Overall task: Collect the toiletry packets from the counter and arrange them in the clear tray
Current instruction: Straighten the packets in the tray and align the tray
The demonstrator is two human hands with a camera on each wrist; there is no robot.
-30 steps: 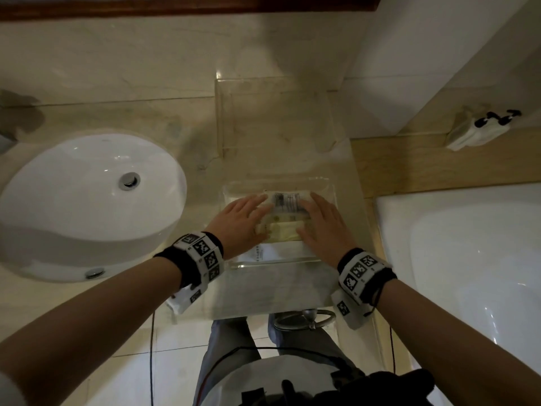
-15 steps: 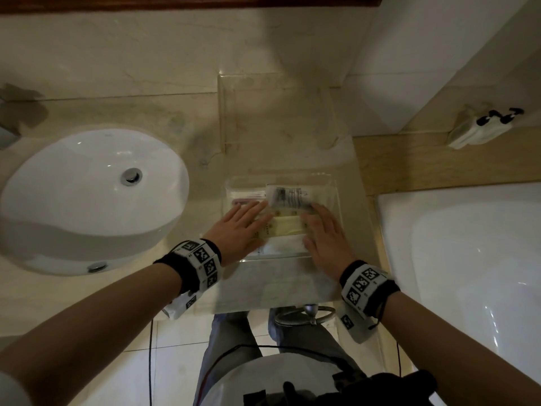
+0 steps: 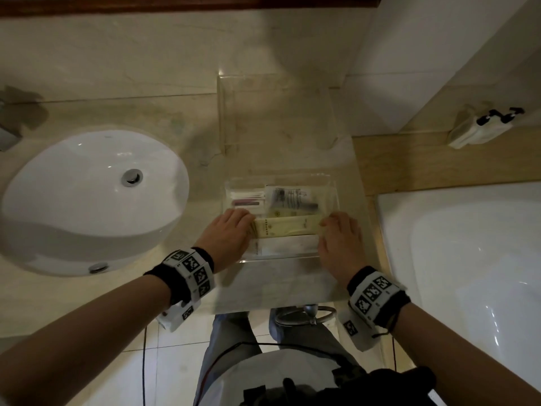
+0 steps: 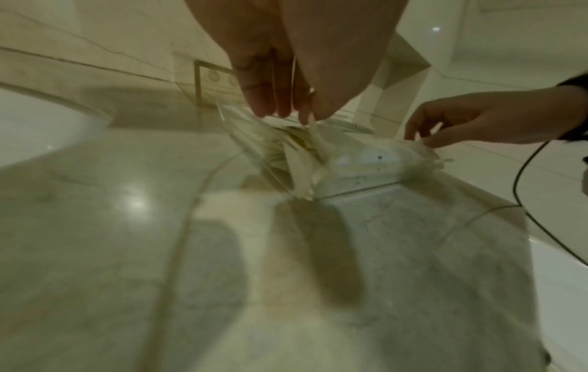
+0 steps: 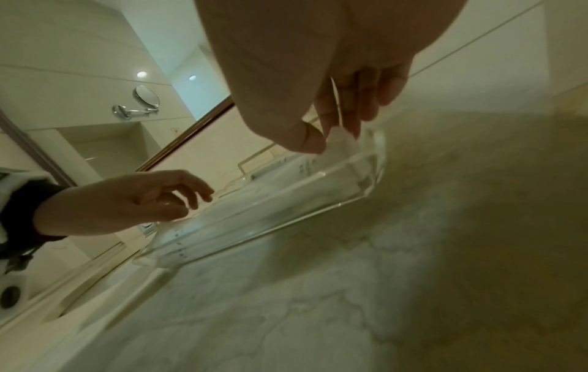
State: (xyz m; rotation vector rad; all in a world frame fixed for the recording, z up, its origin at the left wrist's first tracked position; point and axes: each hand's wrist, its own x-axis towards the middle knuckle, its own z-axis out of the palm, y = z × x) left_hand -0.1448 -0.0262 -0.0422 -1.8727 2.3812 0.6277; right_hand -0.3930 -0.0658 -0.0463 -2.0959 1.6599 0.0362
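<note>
The clear tray (image 3: 278, 258) sits on the marble counter between the basin and the tub, with several toiletry packets lying flat in it. A long pale yellow packet (image 3: 287, 227) lies crosswise over them. My left hand (image 3: 234, 230) pinches its left end and my right hand (image 3: 339, 232) pinches its right end. Behind it lie a packet with black print (image 3: 289, 197) and a pink-striped packet (image 3: 248, 203); a white packet (image 3: 287, 246) lies in front. The left wrist view shows my fingertips (image 4: 286, 110) closed on a packet end, and the right wrist view shows my thumb (image 5: 305, 141) pressed to the other end.
A white basin (image 3: 87, 200) stands left of the tray and a white bathtub (image 3: 468, 259) to the right. A second clear acrylic stand (image 3: 275, 112) is behind the tray against the wall. A small white object (image 3: 483, 127) rests on the wooden ledge. A towel ring (image 3: 307, 313) hangs below the counter edge.
Both hands slid apart from the middle of the tray to its left and right sides. They now pinch the ends of the yellow packet, which lies stretched out between them.
</note>
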